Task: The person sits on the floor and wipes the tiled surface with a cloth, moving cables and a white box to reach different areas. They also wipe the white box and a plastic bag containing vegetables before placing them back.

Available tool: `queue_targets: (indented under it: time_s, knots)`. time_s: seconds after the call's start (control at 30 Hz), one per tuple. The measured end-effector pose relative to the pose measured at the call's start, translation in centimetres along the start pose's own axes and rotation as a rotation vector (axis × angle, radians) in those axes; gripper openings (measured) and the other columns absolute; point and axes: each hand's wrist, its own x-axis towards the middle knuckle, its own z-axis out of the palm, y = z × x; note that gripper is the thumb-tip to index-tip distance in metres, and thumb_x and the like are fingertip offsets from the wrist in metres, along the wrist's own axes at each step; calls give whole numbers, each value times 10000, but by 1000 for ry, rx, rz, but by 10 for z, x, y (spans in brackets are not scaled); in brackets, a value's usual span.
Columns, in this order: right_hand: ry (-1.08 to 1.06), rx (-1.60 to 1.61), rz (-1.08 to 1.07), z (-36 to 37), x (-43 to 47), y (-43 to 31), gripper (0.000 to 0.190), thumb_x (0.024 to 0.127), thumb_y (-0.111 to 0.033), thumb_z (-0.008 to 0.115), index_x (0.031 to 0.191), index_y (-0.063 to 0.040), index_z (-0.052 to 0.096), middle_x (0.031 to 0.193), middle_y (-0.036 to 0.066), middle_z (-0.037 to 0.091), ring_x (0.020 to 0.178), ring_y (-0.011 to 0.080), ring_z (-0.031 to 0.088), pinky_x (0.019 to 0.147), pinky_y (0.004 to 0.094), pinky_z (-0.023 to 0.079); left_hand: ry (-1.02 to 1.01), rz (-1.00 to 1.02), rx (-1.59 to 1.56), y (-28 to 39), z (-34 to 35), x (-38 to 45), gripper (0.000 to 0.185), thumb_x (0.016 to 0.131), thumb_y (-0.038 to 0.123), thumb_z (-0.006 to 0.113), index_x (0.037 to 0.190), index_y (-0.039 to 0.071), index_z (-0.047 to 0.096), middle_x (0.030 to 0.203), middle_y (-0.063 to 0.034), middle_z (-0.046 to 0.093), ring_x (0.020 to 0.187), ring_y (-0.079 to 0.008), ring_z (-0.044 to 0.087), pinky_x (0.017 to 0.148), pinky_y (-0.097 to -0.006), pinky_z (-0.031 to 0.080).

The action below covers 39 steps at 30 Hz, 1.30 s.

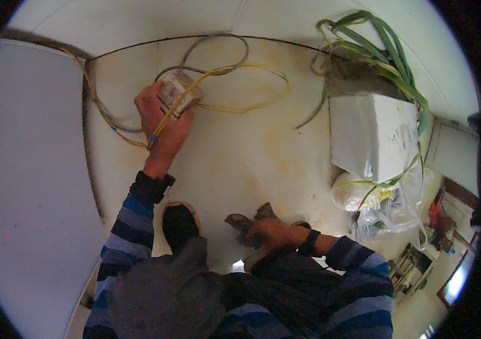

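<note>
My left hand [164, 123] is closed around a small boxy object with round marks on its face, perhaps an electrical box or adapter [181, 91]. A yellow cable [261, 108] crosses the object and my hand and loops out over the pale floor. A grey cable [240, 55] curls just beyond the object. Near my right foot, my right hand [263, 233] grips a crumpled dark brown cloth or rag [240, 221]; its exact kind is too blurred to tell.
A large white panel [28, 169] stands on the left. On the right are a white box [354, 135], long green leafy stalks [393, 51] and clear plastic bags [393, 207]. My shoe [181, 224] is on the floor between my arms. A wall bounds the far side.
</note>
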Motion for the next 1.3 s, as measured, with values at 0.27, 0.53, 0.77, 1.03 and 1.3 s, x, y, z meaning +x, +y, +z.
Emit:
queue_targets:
  time_s: [0.27,0.53,0.77,1.03,1.3]
  knots:
    - [1053,-305,39,-101,47,-29,602,799,-20,665,1391,-98,587,1277,201,559,1180,432,546,949,514,522,136,-20,147,-11,19,18,828,693,322,962,1335,5,548,1282,-189,591,1203,-378,504,1052,-506,431]
    - [1303,-475,408,-158,69,36,567,792,-78,735,1343,-128,609,1269,135,631,1132,385,611,920,487,550,-21,32,253,-12,19,15,833,728,272,916,1380,-11,481,1327,-216,533,1279,-401,461,1084,-502,435]
    - [1376,-330,1032,-111,-33,91,445,886,-268,726,1255,-47,611,1106,205,691,997,417,695,821,524,587,-18,52,169,-14,21,11,781,738,202,875,1392,55,473,1335,-204,524,1283,-383,466,1082,-491,439]
    - [818,-538,1080,-71,-96,63,360,817,-277,726,1068,-28,658,992,230,731,952,434,723,808,550,585,-17,88,159,-16,24,15,781,738,199,878,1402,87,483,1379,-192,483,1290,-396,479,1059,-522,457]
    - [1093,-91,508,-149,-86,-47,560,823,-160,622,1375,-65,632,1109,252,733,995,415,723,916,456,567,17,185,256,-24,30,16,772,755,236,886,1398,80,489,1335,-195,536,1278,-392,485,1046,-519,470]
